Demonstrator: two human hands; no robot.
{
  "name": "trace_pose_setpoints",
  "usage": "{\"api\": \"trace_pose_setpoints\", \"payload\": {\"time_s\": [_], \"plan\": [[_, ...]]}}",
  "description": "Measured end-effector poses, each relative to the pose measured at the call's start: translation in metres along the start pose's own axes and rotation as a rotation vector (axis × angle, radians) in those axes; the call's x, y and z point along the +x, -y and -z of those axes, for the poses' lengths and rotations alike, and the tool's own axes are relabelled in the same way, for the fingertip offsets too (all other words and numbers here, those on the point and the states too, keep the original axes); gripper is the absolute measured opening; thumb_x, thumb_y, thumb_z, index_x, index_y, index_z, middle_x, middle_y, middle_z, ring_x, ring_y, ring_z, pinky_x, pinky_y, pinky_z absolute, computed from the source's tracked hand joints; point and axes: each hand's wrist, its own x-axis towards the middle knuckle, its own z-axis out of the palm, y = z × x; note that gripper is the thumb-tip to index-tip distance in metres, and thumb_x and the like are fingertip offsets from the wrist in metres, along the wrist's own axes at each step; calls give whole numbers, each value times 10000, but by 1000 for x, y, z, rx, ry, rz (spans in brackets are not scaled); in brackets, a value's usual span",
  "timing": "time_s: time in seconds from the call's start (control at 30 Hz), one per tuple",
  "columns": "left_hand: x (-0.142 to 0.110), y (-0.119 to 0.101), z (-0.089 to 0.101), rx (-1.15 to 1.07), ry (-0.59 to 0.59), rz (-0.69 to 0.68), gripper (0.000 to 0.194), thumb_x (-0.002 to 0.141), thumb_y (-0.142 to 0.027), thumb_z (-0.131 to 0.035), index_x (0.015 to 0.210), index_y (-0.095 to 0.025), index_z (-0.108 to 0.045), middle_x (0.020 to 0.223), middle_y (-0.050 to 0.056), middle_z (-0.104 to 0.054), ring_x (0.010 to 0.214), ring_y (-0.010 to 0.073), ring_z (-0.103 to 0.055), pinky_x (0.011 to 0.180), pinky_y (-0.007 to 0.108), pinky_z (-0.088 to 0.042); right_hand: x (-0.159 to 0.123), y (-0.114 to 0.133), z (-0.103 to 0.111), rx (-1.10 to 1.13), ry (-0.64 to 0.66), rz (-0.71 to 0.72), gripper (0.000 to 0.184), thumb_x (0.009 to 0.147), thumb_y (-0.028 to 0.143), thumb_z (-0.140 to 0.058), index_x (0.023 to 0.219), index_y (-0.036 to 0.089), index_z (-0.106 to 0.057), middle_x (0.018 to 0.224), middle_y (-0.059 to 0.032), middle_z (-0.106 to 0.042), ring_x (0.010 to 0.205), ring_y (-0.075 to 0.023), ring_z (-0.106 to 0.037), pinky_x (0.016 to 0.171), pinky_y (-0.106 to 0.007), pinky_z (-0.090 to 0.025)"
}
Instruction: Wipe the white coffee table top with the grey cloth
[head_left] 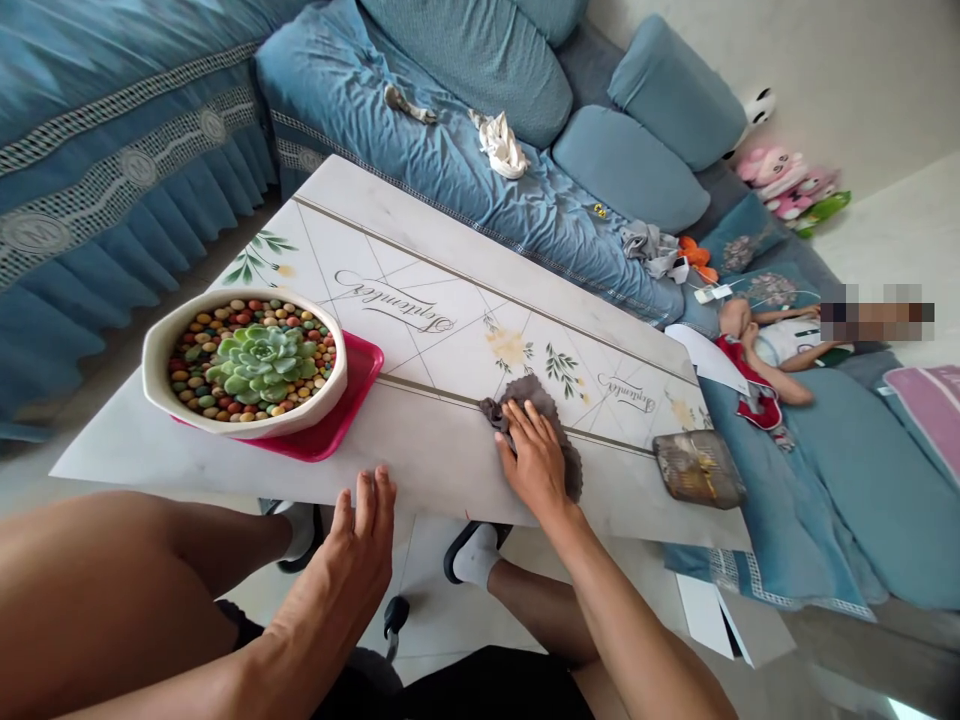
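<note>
A dark grey cleaning cloth [568, 463] with a scalloped edge lies on the tabletop, partly bunched near the fingertips. My right hand [534, 450] holds it down against the surface, palm down, covering part of it. At the table's near edge, my left hand [369, 525] has its fingers stretched out and holds nothing. The long white table [427, 440] carries a printed runner pattern with flowers and script. Left of my hands, a green succulent [262, 362] grows among coloured pebbles in a white pot [156, 375], which stands on a pink tray [352, 405].
A translucent lidded box [699, 468] stands at the table's right end. Behind the table runs a blue sofa [450, 190] with cushions, clothes and plush toys [780, 175]. Another person [787, 345] lies on it at right. My feet and a chair caster [395, 612] are below.
</note>
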Motion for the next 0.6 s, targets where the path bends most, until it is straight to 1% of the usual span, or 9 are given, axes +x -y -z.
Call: {"api": "trace_pose_setpoints", "payload": {"time_s": [0.07, 0.13, 0.2, 0.23, 0.3, 0.37, 0.47, 0.53, 0.6], "plan": [[1, 1, 3, -8, 4, -2, 566, 948, -167, -486, 1458, 4, -664, 1570, 309, -561, 1447, 432, -564, 1149, 561, -497, -11, -1, 1, 40, -37, 14, 502, 1126, 335, -421, 1577, 185, -584, 1613, -93, -593, 1590, -283, -436, 1277, -497, -428], [1, 1, 4, -43, -2, -5, 572, 944, -170, -492, 1459, 16, -657, 1578, 318, -548, 1462, 443, -550, 1155, 569, -496, -42, -4, 4, 63, -56, 63, 488, 1123, 308, -442, 1573, 191, -590, 1584, -90, -622, 1561, -283, -482, 1246, -490, -480], [1, 1, 4, -76, -12, 2, 578, 941, -176, -497, 1463, 14, -655, 1585, 315, -542, 1478, 447, -537, 1160, 573, -496, -71, -7, 5, 67, -55, 105, 511, 1116, 292, -473, 1614, 197, -539, 1591, -91, -614, 1559, -298, -486, 1240, -515, -496], [1, 0, 3, -79, -15, 9, 578, 940, -178, -499, 1463, 9, -658, 1583, 310, -547, 1477, 445, -539, 1156, 569, -502, -79, -8, 5, 67, -46, 121, 539, 1113, 289, -483, 1644, 200, -494, 1611, -92, -594, 1572, -306, -468, 1250, -534, -489], [1, -1, 3, -59, -15, 13, 574, 938, -178, -502, 1459, 4, -665, 1568, 302, -566, 1460, 443, -558, 1139, 557, -520, -74, -8, 3, 70, -35, 143, 587, 1114, 294, -483, 1690, 210, -412, 1650, -90, -547, 1596, -314, -428, 1270, -567, -469], [2, -2, 3, -22, -9, 4, 567, 938, -182, -506, 1446, 5, -676, 1549, 300, -586, 1435, 448, -581, 1125, 556, -531, -46, -4, -1, 82, -33, 159, 588, 1121, 304, -463, 1697, 211, -396, 1666, -88, -525, 1605, -313, -412, 1284, -584, -451], [5, -3, 6, 11, 8, 3, 555, 935, -186, -516, 1423, 8, -694, 1525, 304, -606, 1405, 450, -607, 1123, 559, -532, -1, 2, -5, 114, -38, 155, 553, 1131, 308, -434, 1670, 184, -446, 1667, -97, -519, 1608, -306, -406, 1307, -580, -422], [5, -2, 7, 4, 16, 6, 551, 936, -182, -518, 1420, 11, -695, 1525, 311, -602, 1407, 449, -607, 1122, 559, -531, 2, 1, -4, 128, -47, 147, 540, 1132, 295, -432, 1658, 174, -465, 1660, -103, -528, 1603, -295, -417, 1310, -562, -423], [5, -3, 7, -17, 20, 9, 555, 939, -177, -511, 1431, 9, -687, 1540, 313, -588, 1429, 450, -588, 1120, 560, -531, -21, -3, -2, 124, -56, 148, 542, 1129, 272, -448, 1663, 182, -457, 1635, -105, -560, 1583, -284, -452, 1287, -541, -461]]}}
